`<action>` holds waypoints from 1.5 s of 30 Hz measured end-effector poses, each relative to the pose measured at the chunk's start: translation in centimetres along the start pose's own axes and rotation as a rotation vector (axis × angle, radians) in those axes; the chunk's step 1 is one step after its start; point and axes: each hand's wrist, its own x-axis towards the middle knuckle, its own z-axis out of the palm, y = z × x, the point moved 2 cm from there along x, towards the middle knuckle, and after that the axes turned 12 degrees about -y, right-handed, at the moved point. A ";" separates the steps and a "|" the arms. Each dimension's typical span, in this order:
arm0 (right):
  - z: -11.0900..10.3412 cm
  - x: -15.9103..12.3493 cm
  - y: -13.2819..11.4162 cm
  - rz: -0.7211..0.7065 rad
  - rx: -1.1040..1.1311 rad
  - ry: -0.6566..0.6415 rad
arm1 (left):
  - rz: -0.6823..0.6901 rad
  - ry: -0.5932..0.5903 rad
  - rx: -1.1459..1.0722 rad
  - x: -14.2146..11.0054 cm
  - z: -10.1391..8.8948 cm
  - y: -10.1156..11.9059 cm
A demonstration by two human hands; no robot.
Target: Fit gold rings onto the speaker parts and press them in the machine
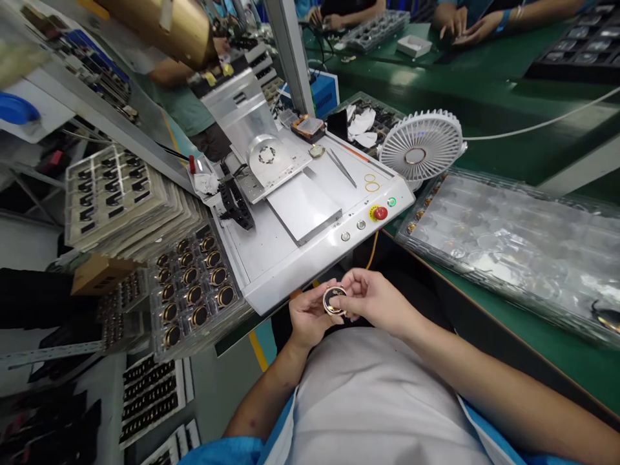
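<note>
Close to my body, both hands meet around a small round watch case (333, 298) with a gold-coloured rim and a dark inside. My left hand (309, 315) is closed on its left edge. The thumb of my right hand (376, 302) lies over its face while the other fingers grip its right side. Part of the case is hidden by my fingers. Beyond my hands stands a white machine (271, 278) with a metal fixture (268, 158) on its bed. Tweezers (342, 169) and thin yellow rings (372, 187) rest on the machine top.
A red emergency button (381, 213) sits at the machine's front right corner. A white fan (420, 147) stands beside it. Clear plastic trays (513, 239) lie to the right, and a tray of round watch parts (181, 329) is at left. Across the green table are co-workers' hands (467, 29).
</note>
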 end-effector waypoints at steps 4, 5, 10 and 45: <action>-0.6 -0.1 1.4 0.001 0.055 -0.065 | 0.048 -0.073 0.092 -0.4 0.0 -0.4; -0.6 -0.1 1.7 -0.009 0.077 -0.069 | 0.067 -0.091 0.111 -0.4 0.1 -0.4; 0.3 0.9 2.1 -0.061 0.055 -0.029 | 0.073 -0.046 0.091 -0.4 -0.1 -0.4; -0.4 1.7 -0.9 -0.165 -0.583 0.045 | 0.133 0.052 0.546 0.1 -0.5 2.2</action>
